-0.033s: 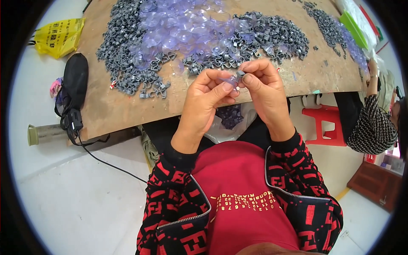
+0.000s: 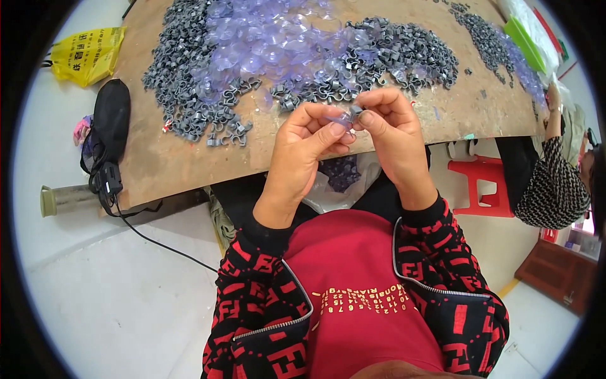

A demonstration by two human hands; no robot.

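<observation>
My left hand point(image 2: 303, 142) and my right hand point(image 2: 391, 136) meet just above the near edge of a brown board table point(image 2: 164, 167). Together their fingertips pinch a small clear suction cup point(image 2: 341, 118), and the right fingers hold a small grey plastic clip point(image 2: 355, 111) against it. Just behind my hands a large heap of grey clips point(image 2: 189, 95) wraps around a pile of clear purple-tinted suction cups point(image 2: 265, 44). More grey clips point(image 2: 410, 54) lie to the right of the cups.
A clear bag with dark parts point(image 2: 341, 177) hangs under the table edge at my lap. At the left are a yellow bag point(image 2: 85, 54), a black pouch point(image 2: 110, 117) with a cable point(image 2: 164, 243), and a metal cylinder point(image 2: 63, 199). A red stool point(image 2: 483, 186) and another person's patterned sleeve point(image 2: 552, 189) are at the right.
</observation>
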